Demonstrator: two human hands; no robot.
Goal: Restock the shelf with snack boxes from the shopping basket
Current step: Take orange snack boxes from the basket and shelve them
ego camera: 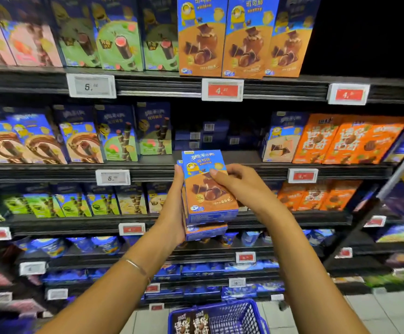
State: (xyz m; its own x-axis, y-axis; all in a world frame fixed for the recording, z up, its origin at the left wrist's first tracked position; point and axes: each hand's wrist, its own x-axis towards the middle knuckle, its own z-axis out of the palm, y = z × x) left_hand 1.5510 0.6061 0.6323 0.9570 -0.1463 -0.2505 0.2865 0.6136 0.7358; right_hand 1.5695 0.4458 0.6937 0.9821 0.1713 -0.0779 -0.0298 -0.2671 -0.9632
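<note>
I hold a small stack of blue-and-orange snack boxes point(207, 191) upright in front of the second shelf point(244, 157). My left hand point(175, 208) grips the stack from the left and underneath. My right hand point(242, 186) grips the front box, thumb across its face. Behind the stack the shelf has a dark gap with blue boxes point(205, 135) lying flat at the back. The blue shopping basket point(232, 317) sits on the floor at the bottom centre, with two dark boxes point(191, 321) inside.
Matching orange boxes point(239, 37) stand on the top shelf above. Green and brown roll boxes point(114, 133) fill the left; orange boxes point(350, 138) fill the right. Price tags point(222, 90) line the shelf edges. A pale tiled floor point(377, 309) shows at lower right.
</note>
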